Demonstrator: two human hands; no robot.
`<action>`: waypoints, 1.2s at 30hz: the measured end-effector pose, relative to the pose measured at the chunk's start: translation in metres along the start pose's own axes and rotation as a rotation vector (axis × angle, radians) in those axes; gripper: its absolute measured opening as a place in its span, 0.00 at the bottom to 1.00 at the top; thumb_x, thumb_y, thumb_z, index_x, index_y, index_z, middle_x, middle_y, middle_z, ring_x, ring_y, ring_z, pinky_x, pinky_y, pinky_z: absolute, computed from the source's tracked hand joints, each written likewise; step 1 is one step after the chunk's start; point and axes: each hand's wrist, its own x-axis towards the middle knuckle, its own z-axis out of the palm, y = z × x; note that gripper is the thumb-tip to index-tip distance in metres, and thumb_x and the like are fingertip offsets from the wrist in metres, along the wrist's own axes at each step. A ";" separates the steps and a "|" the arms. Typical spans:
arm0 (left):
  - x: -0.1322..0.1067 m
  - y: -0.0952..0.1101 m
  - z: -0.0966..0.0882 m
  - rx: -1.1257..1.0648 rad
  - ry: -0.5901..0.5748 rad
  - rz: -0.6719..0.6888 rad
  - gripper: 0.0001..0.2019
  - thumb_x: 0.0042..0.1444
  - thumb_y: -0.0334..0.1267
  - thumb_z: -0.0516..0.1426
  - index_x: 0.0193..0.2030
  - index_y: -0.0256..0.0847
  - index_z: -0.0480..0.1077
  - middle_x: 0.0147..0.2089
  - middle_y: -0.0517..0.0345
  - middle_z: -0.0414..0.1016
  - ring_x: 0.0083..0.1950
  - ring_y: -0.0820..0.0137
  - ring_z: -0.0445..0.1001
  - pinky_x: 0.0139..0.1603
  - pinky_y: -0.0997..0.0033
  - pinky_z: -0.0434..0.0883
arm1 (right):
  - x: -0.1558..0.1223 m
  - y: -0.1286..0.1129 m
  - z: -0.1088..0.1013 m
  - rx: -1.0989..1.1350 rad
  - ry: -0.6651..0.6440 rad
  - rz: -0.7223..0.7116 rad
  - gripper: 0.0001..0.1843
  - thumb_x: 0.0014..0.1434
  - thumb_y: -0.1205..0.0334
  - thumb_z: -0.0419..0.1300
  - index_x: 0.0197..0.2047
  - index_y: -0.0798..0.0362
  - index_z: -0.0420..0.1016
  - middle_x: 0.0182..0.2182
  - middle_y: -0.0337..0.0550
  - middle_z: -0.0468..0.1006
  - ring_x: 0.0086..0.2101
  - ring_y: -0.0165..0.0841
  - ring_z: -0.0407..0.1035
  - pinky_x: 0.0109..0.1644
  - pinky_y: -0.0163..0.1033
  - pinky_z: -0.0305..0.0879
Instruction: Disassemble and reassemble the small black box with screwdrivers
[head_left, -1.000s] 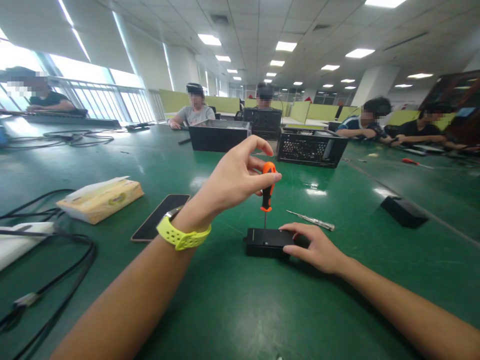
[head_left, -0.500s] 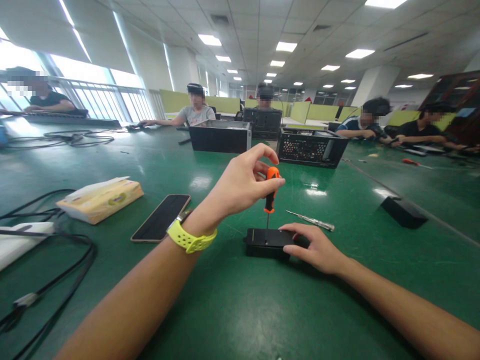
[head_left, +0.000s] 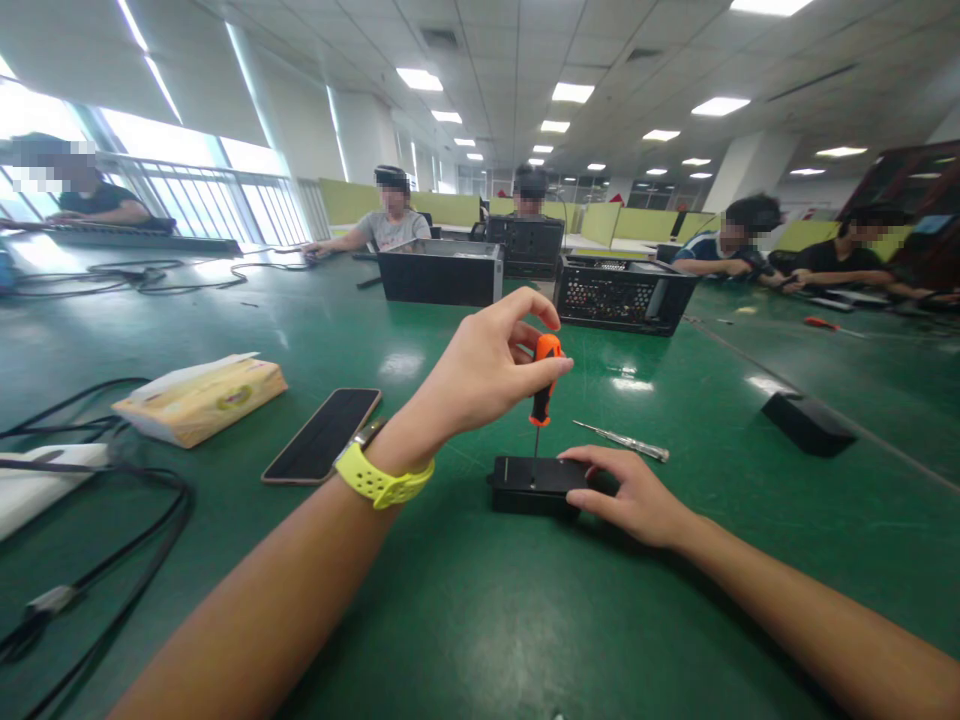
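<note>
My left hand (head_left: 480, 370) pinches the orange and black handle of a small screwdriver (head_left: 541, 385) that stands upright, its tip on top of a flat black box (head_left: 534, 484) on the green table (head_left: 480, 620). A yellow watch band circles my left wrist. My right hand (head_left: 634, 495) lies flat on the right end of the black box, fingers spread over it.
A silver tool (head_left: 622, 440) lies just behind the box. A dark phone (head_left: 324, 434), a tissue pack (head_left: 201, 398) and black cables (head_left: 112, 540) sit to the left. Black computer cases (head_left: 442, 272) and several seated people are at the far side. Another black box (head_left: 806, 422) lies right.
My left hand and the screwdriver have shifted slightly right and down over the box, with the fingers turning on the handle. My right hand stays put. A person opposite has reached an arm out.
</note>
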 end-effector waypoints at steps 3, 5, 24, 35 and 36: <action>0.000 0.000 -0.001 0.004 0.009 0.008 0.12 0.51 0.35 0.61 0.41 0.40 0.64 0.31 0.61 0.73 0.31 0.73 0.75 0.30 0.75 0.73 | 0.000 0.001 0.000 -0.004 0.003 -0.002 0.20 0.58 0.50 0.62 0.50 0.53 0.74 0.42 0.46 0.79 0.38 0.36 0.71 0.43 0.40 0.67; 0.000 0.001 -0.001 0.000 0.017 0.013 0.12 0.51 0.35 0.61 0.40 0.40 0.64 0.31 0.61 0.73 0.31 0.73 0.75 0.30 0.75 0.73 | -0.001 0.001 0.000 -0.002 0.005 -0.001 0.20 0.58 0.50 0.62 0.50 0.53 0.74 0.42 0.46 0.79 0.38 0.36 0.72 0.43 0.40 0.67; -0.001 0.003 -0.003 0.007 0.012 0.010 0.12 0.51 0.35 0.61 0.40 0.40 0.64 0.31 0.61 0.73 0.31 0.72 0.76 0.30 0.75 0.73 | 0.000 0.001 0.000 0.002 0.008 0.002 0.21 0.57 0.50 0.62 0.50 0.53 0.74 0.42 0.45 0.79 0.38 0.36 0.72 0.44 0.41 0.67; -0.002 0.001 0.000 -0.010 -0.005 0.007 0.11 0.52 0.36 0.60 0.40 0.40 0.64 0.30 0.61 0.73 0.30 0.72 0.76 0.28 0.76 0.73 | 0.000 0.001 0.000 0.001 0.006 -0.002 0.21 0.58 0.50 0.62 0.50 0.52 0.74 0.42 0.46 0.79 0.37 0.36 0.72 0.43 0.41 0.68; -0.002 0.001 0.000 -0.013 -0.005 0.007 0.11 0.52 0.36 0.60 0.40 0.40 0.64 0.30 0.61 0.74 0.30 0.72 0.76 0.29 0.76 0.73 | 0.000 0.000 0.000 0.005 0.007 -0.002 0.21 0.58 0.50 0.62 0.50 0.52 0.74 0.42 0.45 0.79 0.37 0.36 0.72 0.43 0.41 0.68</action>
